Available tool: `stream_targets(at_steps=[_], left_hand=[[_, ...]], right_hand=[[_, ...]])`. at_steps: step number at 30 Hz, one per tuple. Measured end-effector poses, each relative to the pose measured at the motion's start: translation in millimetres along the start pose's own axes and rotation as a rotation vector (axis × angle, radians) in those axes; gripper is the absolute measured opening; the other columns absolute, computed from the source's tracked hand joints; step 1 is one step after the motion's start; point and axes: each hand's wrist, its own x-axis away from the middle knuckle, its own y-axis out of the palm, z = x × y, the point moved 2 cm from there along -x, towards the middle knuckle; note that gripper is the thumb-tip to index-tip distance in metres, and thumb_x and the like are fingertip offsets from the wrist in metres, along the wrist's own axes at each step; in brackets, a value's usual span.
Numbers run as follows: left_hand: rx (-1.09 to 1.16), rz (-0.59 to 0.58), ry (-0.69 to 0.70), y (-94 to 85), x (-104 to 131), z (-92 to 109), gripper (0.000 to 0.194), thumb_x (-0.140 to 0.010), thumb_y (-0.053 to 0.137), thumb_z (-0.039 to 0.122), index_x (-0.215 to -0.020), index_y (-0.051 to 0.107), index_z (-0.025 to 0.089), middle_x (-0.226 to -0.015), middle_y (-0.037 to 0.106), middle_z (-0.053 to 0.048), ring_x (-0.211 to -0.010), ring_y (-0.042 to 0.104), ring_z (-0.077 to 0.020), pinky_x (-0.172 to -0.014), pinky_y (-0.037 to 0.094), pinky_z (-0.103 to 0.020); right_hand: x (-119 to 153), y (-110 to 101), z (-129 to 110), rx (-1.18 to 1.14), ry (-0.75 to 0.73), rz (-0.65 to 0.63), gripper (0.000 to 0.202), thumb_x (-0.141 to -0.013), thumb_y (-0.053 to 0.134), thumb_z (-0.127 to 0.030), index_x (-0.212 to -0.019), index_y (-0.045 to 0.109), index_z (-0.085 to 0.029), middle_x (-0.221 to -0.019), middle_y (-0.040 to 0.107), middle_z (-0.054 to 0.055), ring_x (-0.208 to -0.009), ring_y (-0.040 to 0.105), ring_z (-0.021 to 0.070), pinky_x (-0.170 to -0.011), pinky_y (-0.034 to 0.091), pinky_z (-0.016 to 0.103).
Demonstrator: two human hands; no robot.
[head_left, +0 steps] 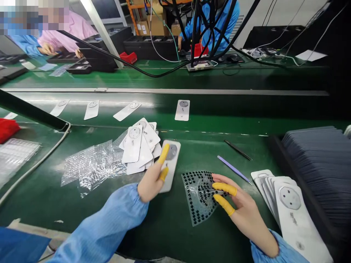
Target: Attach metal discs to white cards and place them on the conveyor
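My left hand [151, 182], with yellow finger cots on the thumb and a finger, is closed on a white phone back cover [170, 171] with a grey round camera area. My right hand [238, 204], also in yellow finger cots, pinches slim metal tweezers [216, 191]. Their tips point left over a clear sheet of small black round stickers [194, 204], which lies bent on the green bench. Just left of my left hand is a loose pile of similar white back covers [134, 146]. More back covers [290, 212] lie fanned out to the right of my right hand.
Purple tweezers [234, 169] and black tweezers [238, 149] lie beyond my right hand. A black tray [276, 153] holds dark stacked sheets at right. Clear plastic sheets [95, 164] lie left. Several covers rest along a strip [153, 122] ahead. Co-workers sit across the bench.
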Motion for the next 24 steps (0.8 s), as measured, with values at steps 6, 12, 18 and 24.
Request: stream_targets(at_steps=[6, 12, 18, 24], left_hand=[[0.580, -0.302, -0.472, 44.6, 29.7, -18.1, 0.052, -0.069, 0.063, 0.055, -0.080, 0.073, 0.006, -0.075, 0.073, -0.015, -0.065, 0.067, -0.0254, -0.063, 0.052, -0.035], [0.642, -0.203, -0.562, 54.4, 37.4, -18.7, 0.043, -0.057, 0.080, 0.050, -0.061, 0.067, 0.008, -0.055, 0.066, -0.006, -0.043, 0.055, -0.0116, -0.043, 0.041, -0.022], [0.631, -0.158, -0.493, 57.8, 43.0, -14.0, 0.038, -0.062, 0.079, 0.045, -0.070, 0.069, 0.009, -0.067, 0.069, -0.006, -0.056, 0.059, -0.0135, -0.050, 0.045, -0.022], [0.423, -0.202, -0.225, 59.0, 48.5, -9.1, 0.024, -0.077, 0.064, 0.032, -0.071, 0.068, 0.010, -0.067, 0.067, -0.005, -0.060, 0.058, -0.0151, -0.056, 0.045, -0.023]], right_hand=[[-9.0, 6.1, 5.4, 0.152, -0.096, -0.233, 0.023, -0.090, 0.053, -0.021, -0.112, 0.057, -0.026, -0.127, 0.057, 0.007, -0.114, 0.059, 0.0197, -0.097, 0.052, 0.038], [-11.4, 18.0, -4.8, 0.244, -0.142, -0.280, 0.034, -0.090, 0.048, -0.017, -0.123, 0.051, -0.024, -0.132, 0.052, 0.009, -0.122, 0.052, 0.0215, -0.100, 0.049, 0.041], [-16.6, 37.4, -28.7, 0.140, -0.248, -0.199, 0.023, -0.088, 0.056, -0.017, -0.110, 0.060, -0.022, -0.105, 0.064, 0.007, -0.094, 0.064, 0.0170, -0.080, 0.058, 0.028], [-13.6, 58.4, -18.6, 0.128, -0.306, -0.149, 0.025, -0.089, 0.051, -0.011, -0.110, 0.059, -0.021, -0.103, 0.063, 0.009, -0.093, 0.062, 0.0180, -0.077, 0.057, 0.031]])
